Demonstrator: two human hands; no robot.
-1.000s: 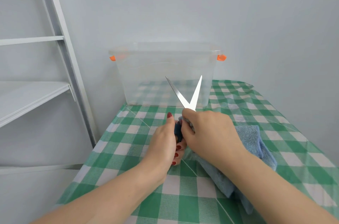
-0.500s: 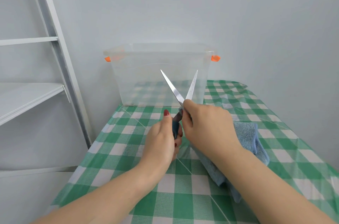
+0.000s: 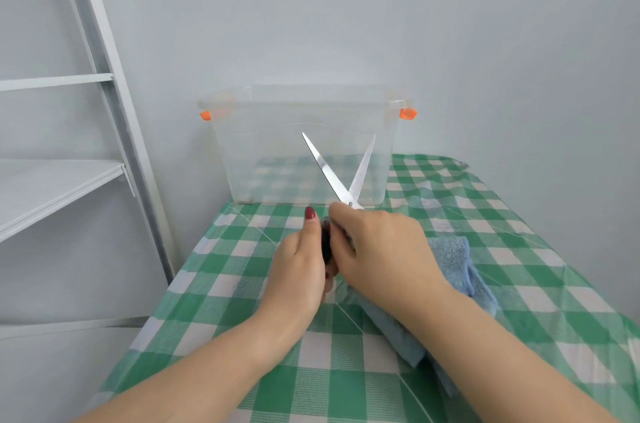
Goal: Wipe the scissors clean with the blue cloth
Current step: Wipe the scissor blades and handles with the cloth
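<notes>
The scissors (image 3: 325,169) are held upright over the table, their two steel blades spread in a V that points away from me toward the box. My left hand (image 3: 298,270) grips the dark handle from the left, thumb up. My right hand (image 3: 377,249) curls round the handle from the right, just below the pivot. The handles are mostly hidden between the two hands. The blue cloth (image 3: 453,260) lies folded on the table under my right wrist and forearm; I cannot tell whether my right hand's fingers touch it.
A clear plastic box (image 3: 263,152) with orange clips stands at the back of the table against the wall, right behind the blade tips. A green-and-white checked tablecloth (image 3: 242,284) covers the table. White metal shelving (image 3: 52,187) stands to the left.
The scissors shifted a little to the left and the right blade stands steeper than a second ago. Both hands keep their hold and the cloth lies where it was.
</notes>
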